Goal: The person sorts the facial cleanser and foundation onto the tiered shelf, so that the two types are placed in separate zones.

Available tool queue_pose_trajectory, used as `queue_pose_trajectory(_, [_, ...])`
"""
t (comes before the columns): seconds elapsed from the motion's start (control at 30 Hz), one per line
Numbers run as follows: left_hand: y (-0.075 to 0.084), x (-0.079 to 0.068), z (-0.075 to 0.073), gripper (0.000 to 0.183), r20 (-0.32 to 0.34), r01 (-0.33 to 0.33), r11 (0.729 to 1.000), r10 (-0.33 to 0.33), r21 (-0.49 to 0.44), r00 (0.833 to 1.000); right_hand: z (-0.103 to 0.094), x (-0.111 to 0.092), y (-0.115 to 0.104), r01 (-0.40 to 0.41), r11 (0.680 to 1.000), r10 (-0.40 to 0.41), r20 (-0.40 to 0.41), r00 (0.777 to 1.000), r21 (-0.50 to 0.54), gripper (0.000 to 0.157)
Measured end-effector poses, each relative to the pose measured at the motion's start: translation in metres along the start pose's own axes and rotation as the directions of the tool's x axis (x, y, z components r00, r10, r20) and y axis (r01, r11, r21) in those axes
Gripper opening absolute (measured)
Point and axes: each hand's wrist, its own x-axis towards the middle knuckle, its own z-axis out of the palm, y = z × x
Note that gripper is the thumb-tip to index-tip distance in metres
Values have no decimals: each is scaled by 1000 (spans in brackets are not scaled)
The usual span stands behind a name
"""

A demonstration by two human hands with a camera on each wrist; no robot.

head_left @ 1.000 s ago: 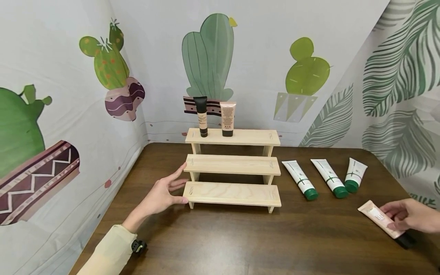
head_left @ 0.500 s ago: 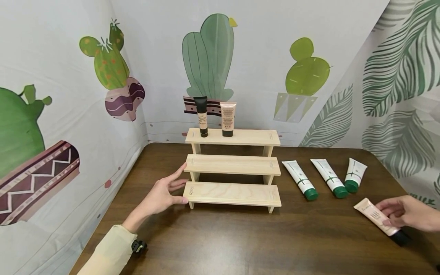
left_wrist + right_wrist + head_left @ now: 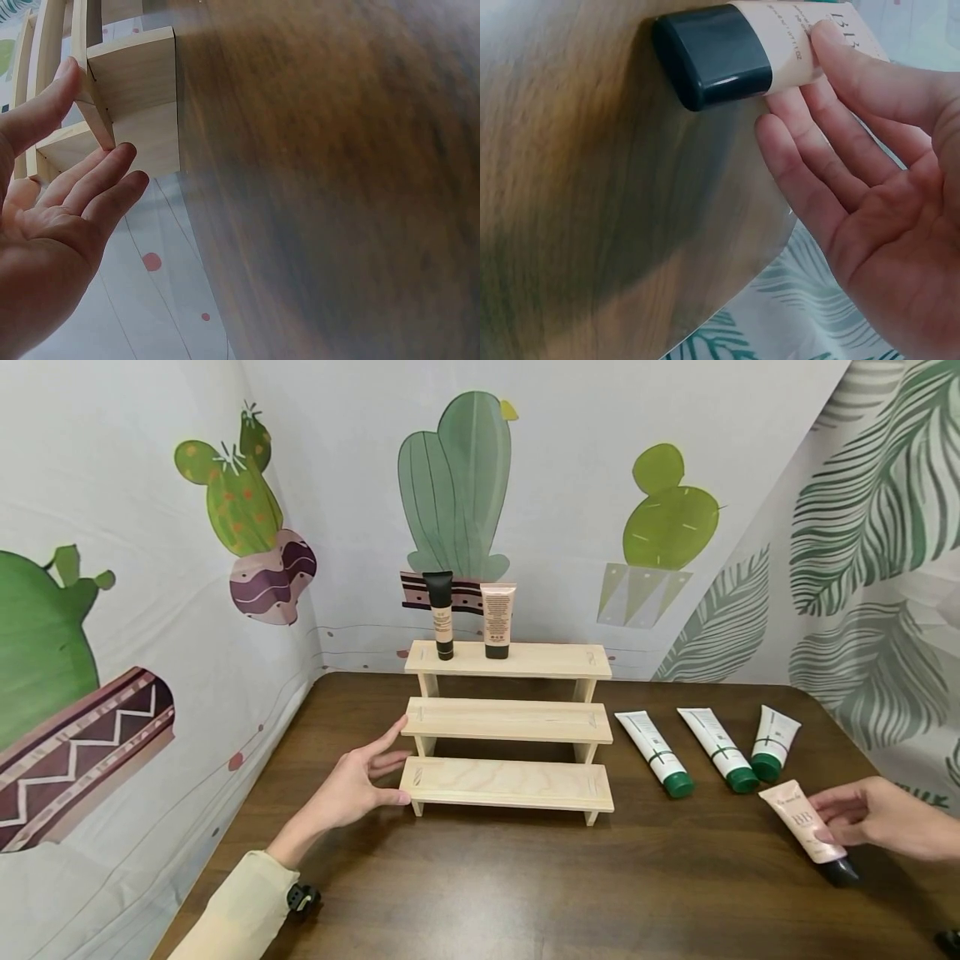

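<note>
My right hand [image 3: 862, 814] pinches a pale pink BB cream tube [image 3: 802, 822] between thumb and fingers, its black cap [image 3: 712, 56] pointing down toward me. The tube is tilted just over the table on the right. At the left end of a three-step wooden display rack [image 3: 510, 781], my left hand [image 3: 345, 789] rests with extended fingers. Its thumb touches the lowest step and its index finger the middle one, while the left wrist view shows other fingertips [image 3: 124, 154] by the side panel. A slim black-capped tube [image 3: 442, 625] and a pink tube [image 3: 497, 620] stand on the top step.
Three white tubes with green caps, among them a long one [image 3: 652, 747] and a short one [image 3: 776, 739], lie on the brown table [image 3: 480, 885] right of the rack. Behind the table hangs a cactus-print cloth [image 3: 570, 510].
My right hand has shifted left and slightly away from me with the BB cream tube, which has turned a little more upright. The left hand and the rack have stayed put.
</note>
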Motion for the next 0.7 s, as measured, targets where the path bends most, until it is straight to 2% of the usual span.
queue_pose_trajectory(0.17, [0,-1,0,117,0,-3,1000,3,-8,1000,5,3,-8,-27,999,25,-61,998,-34,29])
queue_pose_trajectory(0.3, [-1,-1,0,117,2,-3,1000,3,-21,1000,9,7,-15,-87,994,79,-108,991,-62,31])
queue_pose_trajectory(0.53, [-2,0,0,117,-2,2,1000,-2,-18,1000,20,11,-34,-151,984,128,-208,970,-95,41])
queue_pose_trajectory(0.7, [-3,0,0,117,1,-1,1000,1,-24,1000,27,16,-48,-199,969,151,-289,945,-145,44])
